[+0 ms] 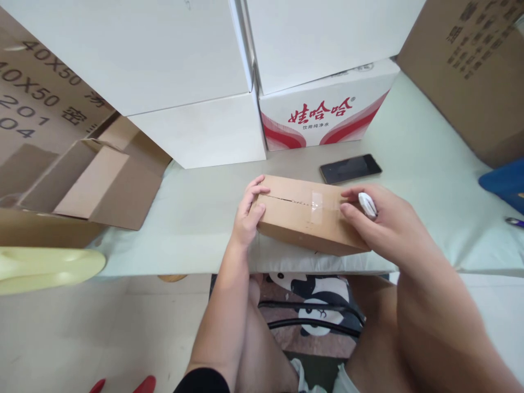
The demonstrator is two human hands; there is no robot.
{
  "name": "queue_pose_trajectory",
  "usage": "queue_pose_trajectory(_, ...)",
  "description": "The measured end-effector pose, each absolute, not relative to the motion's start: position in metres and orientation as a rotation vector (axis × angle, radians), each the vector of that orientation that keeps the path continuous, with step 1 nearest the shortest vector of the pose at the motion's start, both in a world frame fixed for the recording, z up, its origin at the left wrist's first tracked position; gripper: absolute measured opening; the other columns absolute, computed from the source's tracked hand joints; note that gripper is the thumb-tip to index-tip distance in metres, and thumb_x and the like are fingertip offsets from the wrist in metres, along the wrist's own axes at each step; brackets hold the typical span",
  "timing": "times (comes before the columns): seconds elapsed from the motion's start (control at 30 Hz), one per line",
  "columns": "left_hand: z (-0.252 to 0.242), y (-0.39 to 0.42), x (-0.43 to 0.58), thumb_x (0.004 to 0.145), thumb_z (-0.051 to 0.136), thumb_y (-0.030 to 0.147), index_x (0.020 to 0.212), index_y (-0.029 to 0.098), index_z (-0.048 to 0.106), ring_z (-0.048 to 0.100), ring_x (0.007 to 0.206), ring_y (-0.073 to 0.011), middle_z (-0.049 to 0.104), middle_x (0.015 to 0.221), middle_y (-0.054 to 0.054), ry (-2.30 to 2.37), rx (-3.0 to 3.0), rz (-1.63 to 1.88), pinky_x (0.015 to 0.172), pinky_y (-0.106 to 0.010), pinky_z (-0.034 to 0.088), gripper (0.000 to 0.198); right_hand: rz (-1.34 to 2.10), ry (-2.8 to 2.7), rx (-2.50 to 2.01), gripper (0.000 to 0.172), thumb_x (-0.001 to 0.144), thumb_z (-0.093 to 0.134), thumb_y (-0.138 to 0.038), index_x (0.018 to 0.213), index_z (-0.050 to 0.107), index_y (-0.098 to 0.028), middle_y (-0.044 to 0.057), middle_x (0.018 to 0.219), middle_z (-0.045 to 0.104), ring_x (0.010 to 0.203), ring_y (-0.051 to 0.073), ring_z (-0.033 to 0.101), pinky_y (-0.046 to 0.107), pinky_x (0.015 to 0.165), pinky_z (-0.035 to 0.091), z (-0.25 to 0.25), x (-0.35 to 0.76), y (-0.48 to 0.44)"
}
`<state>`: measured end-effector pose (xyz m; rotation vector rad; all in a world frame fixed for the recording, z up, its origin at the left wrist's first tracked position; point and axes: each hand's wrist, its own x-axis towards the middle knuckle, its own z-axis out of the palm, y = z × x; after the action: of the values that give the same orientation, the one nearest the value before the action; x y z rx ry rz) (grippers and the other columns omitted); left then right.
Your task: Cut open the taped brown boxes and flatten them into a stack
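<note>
A small brown cardboard box [301,210] lies near the front edge of the pale green table, its top seam partly covered by a strip of clear tape. My left hand [248,212] grips the box's left end, fingers over the top corner. At the right end, my right hand [379,218] presses its fingers and thumb against the box. A small white object [367,206] sits in that same hand, held near the base of the forefinger; what it is I cannot make out. Behind the box lies a dark phone [351,168].
White cartons [196,131] and a red-and-white carton [323,117] stand at the back. An open cardboard box [123,191] is on the left, above a yellow-green plastic item [49,267]. A large brown carton [475,82] and a blue object [505,183] are at right.
</note>
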<state>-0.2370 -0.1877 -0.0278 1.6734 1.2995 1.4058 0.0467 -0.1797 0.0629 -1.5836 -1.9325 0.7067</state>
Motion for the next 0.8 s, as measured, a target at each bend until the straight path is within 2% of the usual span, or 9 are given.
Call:
queue_pose_trajectory(0.53, -0.0266, -0.1876, -0.2346, 0.087, 0.061, 0.072, 0.114, 0.026, 0.065, 0.047, 0.148, -0.0393, 0.051, 0.157, -0.014, 1.28, 1.621, 1.405, 0.12, -0.062, 0.037, 0.053, 0.694, -1.961, -1.585, 0.033, 0.084, 0.055, -0.048, 0.101, 0.071, -0.025, 0.01, 0.108, 0.076, 0.098, 0.033, 0.07, 0.051, 0.084, 0.053, 0.062, 0.0464, -0.1787)
queue_pose_trajectory(0.8, -0.0285, -0.1874, -0.2367, 0.09, 0.056, 0.072, 0.116, 0.027, 0.063, 0.047, 0.148, -0.0392, 0.05, 0.157, -0.014, 1.304, 1.685, 1.38, 0.119, -0.062, 0.039, 0.053, 0.674, -1.96, -1.571, 0.031, 0.083, 0.056, -0.047, 0.099, 0.071, -0.025, 0.009, 0.105, 0.077, 0.095, 0.033, 0.07, 0.05, 0.082, 0.053, 0.0611, 0.0459, -0.1804)
